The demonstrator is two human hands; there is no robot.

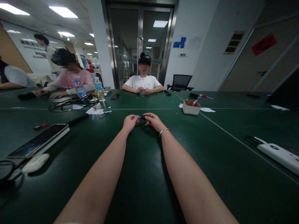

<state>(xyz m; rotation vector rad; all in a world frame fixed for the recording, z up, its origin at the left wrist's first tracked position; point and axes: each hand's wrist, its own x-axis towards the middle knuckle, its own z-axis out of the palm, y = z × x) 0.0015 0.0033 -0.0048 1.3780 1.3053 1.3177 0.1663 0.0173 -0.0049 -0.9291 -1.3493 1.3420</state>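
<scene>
Both arms reach forward over the dark green table (144, 174). Between my hands is a small dark piece (142, 117) with a paler, metallic-looking end on its left; its exact kind is too small to make out. My left hand (130, 122) pinches the pale end between thumb and fingers. On the other side, my right hand (153, 121), with a silver bangle (164, 132) at its wrist, grips the dark end, fingers curled. The piece is held low over the table, partly hidden by the fingertips.
At left lie a phone (38, 140) on a white box, a white rounded case (35, 163) and tangled black cables (72, 102) near water bottles (100, 90). A small open box (191, 107) stands right. A power strip (280, 154) lies far right. People sit opposite and at left.
</scene>
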